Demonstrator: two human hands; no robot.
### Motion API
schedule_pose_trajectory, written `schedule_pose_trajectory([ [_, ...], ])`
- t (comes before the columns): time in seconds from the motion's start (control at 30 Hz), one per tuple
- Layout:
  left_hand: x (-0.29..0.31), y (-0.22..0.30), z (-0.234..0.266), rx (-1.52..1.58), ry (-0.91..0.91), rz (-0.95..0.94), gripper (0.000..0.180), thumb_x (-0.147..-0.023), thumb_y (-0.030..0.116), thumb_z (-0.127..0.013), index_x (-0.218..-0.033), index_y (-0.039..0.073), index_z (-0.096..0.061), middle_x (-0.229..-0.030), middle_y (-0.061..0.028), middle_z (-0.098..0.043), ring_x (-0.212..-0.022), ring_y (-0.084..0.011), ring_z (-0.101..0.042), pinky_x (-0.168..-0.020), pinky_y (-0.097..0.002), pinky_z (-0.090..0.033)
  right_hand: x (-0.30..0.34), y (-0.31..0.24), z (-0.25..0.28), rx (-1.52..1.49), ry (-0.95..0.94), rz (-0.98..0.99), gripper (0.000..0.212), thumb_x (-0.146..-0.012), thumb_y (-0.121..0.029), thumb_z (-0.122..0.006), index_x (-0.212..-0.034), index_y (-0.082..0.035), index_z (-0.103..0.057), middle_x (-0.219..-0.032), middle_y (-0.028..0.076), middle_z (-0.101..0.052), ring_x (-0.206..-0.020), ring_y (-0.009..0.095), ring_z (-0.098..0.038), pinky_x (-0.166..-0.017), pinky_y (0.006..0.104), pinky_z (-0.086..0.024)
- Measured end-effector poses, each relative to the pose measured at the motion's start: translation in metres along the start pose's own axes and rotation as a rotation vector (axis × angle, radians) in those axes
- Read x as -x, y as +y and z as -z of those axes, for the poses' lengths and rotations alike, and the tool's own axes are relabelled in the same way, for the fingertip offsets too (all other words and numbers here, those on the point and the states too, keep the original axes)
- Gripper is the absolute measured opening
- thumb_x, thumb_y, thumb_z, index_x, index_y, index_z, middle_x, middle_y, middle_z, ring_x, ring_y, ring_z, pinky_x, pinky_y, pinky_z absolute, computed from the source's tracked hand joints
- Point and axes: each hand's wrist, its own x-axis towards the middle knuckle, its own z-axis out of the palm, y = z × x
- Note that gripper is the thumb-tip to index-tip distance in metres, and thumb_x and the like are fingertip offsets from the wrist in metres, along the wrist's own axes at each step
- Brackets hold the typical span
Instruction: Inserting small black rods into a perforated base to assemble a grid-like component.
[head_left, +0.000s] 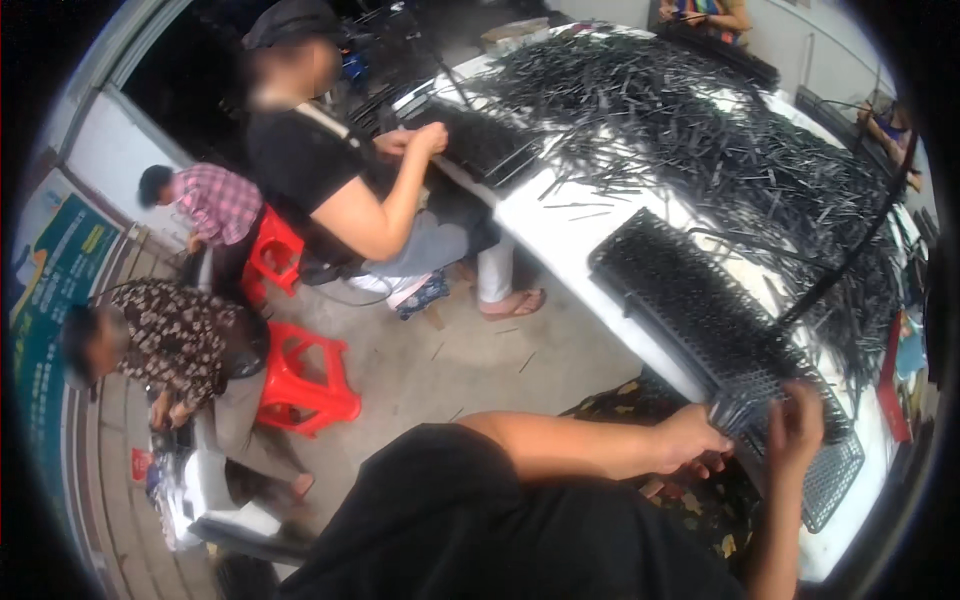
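My left hand point(690, 438) is closed around a bundle of thin black strips point(736, 408) at the near edge of the table. Right beside it, my right hand point(798, 428) is over a black perforated rack point(836, 482). Its fingers are bent and drawn together; blur hides whatever is between them. Black pieces stand densely in the far part of the rack, while bare mesh shows at its near end. The rack lies along the left edge of the white tabletop point(560, 232).
A wide heap of loose black strips point(690, 110) covers the table beyond the rack. A thin dark arm point(850, 265) slants across it. To the left, a seated person point(310, 150) works at another dark rack point(480, 145). Red stools point(305, 380) and other people sit farther left.
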Motion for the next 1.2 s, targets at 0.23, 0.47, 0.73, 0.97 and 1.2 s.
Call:
schedule_pose_trajectory([
  [0.23,0.010,0.005,0.002,-0.032,-0.084,0.000,0.018,-0.085,0.009,-0.065,-0.101,0.006,-0.061,-0.084,-0.0065,-0.062,-0.066,-0.0176,-0.062,-0.050,-0.0282,-0.049,0.029,-0.010,0.004,-0.626,-0.331,-0.551,0.019,-0.081,-0.002,-0.071,-0.096,0.003,-0.062,-0.076,0.003,-0.063,-0.067,0.008,-0.057,-0.059,0.0235,-0.047],
  [0.47,0.005,0.003,-0.008,-0.115,-0.078,-0.012,0.018,-0.086,0.010,-0.067,-0.103,0.005,-0.063,-0.089,-0.0071,-0.066,-0.073,-0.0189,-0.066,-0.053,-0.0299,-0.051,0.038,-0.009,0.013,-0.700,-0.259,-0.634,0.016,-0.080,0.002,-0.069,-0.092,0.001,-0.059,-0.081,0.004,-0.063,-0.068,0.010,-0.059,-0.059,0.0237,-0.049],
  [0.73,0.012,0.013,-0.004,-0.139,0.081,0.016,0.019,-0.087,0.006,-0.063,-0.105,0.003,-0.063,-0.089,-0.0087,-0.068,-0.074,-0.0195,-0.066,-0.055,-0.0287,-0.052,0.030,-0.009,-0.007,-0.591,-0.235,-0.369,0.027,-0.085,-0.001,-0.067,-0.110,-0.001,-0.060,-0.090,0.005,-0.065,-0.078,0.008,-0.061,-0.065,0.0232,-0.051],
  [0.97,0.008,0.016,-0.002,-0.180,0.079,0.032,0.022,-0.087,0.008,-0.064,-0.106,-0.002,-0.058,-0.096,-0.0158,-0.067,-0.081,-0.0260,-0.067,-0.058,-0.0325,-0.054,0.007,0.010,0.020,-0.759,0.110,-0.389,0.019,-0.082,-0.001,-0.070,-0.099,-0.002,-0.061,-0.086,0.005,-0.068,-0.076,0.011,-0.065,-0.064,0.0236,-0.054],
  [1.2,0.006,0.019,0.001,-0.035,0.052,0.145,0.025,-0.087,0.010,-0.065,-0.108,-0.001,-0.058,-0.101,-0.0172,-0.066,-0.093,-0.0283,-0.066,-0.072,-0.0383,-0.055,-0.013,0.037,0.017,-0.206,0.322,0.017,0.010,-0.084,0.002,-0.068,-0.093,0.002,-0.063,-0.088,0.009,-0.072,-0.084,0.013,-0.068,-0.075,0.0250,-0.055],
])
